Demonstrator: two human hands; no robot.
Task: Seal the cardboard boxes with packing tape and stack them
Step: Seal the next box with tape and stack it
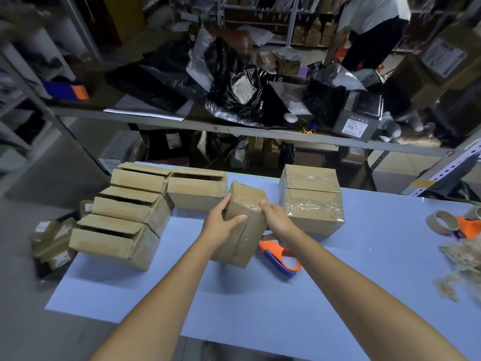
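Held box (246, 196): gripped from both sides over the middle of the blue table (338, 282). The left hand (221, 222) wraps its left face, thumb up along the edge and fingers curled onto the near face. The right hand (277, 221) clamps the opposite side, thumb on the top edge; its fingers are hidden behind the box. A clear tape strip crosses the box between the two thumbs.

Orientation: the long axis is tipped up, with the far end high and the near end low. We cannot tell whether the low end touches the table.

Key relation: the sealed stack (311, 201), two taped boxes one on the other, stands to the right and slightly beyond the held box, near it but apart. The right hand is the nearer one, so we judge that placing the box on top calls for a lift, a levelling of the axis and a move rightward.

The open boxes (117, 238) are grouped on the left. The tape dispenser (282, 256) lies just beside the low end of the box, under the right wrist.
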